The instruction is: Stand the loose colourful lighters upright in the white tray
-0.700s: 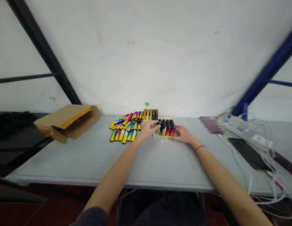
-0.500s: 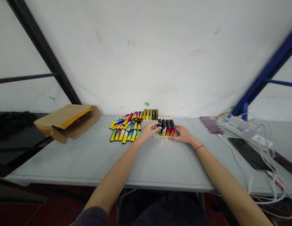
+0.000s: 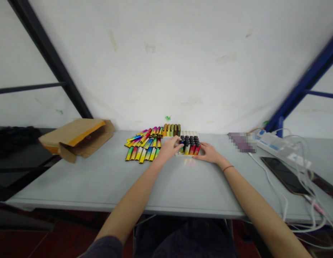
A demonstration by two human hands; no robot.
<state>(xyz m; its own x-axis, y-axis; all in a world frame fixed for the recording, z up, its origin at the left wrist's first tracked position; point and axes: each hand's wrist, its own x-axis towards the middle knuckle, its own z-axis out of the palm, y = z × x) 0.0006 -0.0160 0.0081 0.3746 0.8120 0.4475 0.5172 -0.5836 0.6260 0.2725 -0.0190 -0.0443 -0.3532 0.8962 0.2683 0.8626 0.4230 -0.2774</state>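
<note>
Several lighters [image 3: 192, 148] with black tops and red, white and yellow bodies stand upright in rows in a low white tray [image 3: 188, 155]. My left hand [image 3: 168, 148] is at the left end of these rows, its thumb and fingers closed round the dark top of a lighter [image 3: 182, 142]. My right hand [image 3: 209, 153] holds the tray's right end, thumb at the front corner and fingers along the side. Left of my left hand, shiny rainbow-coloured sleeve-like pieces [image 3: 142, 153] lie flat in loose rows.
Behind my hands stand a block of yellow-green lighters [image 3: 171, 130] and a white slotted tray [image 3: 190, 133]. An opened brown paper package [image 3: 75, 136] lies at left. At right are a phone [image 3: 284, 175], a power strip [image 3: 281, 148] and tangled white cables [image 3: 313, 215] on the grey table [image 3: 193, 193].
</note>
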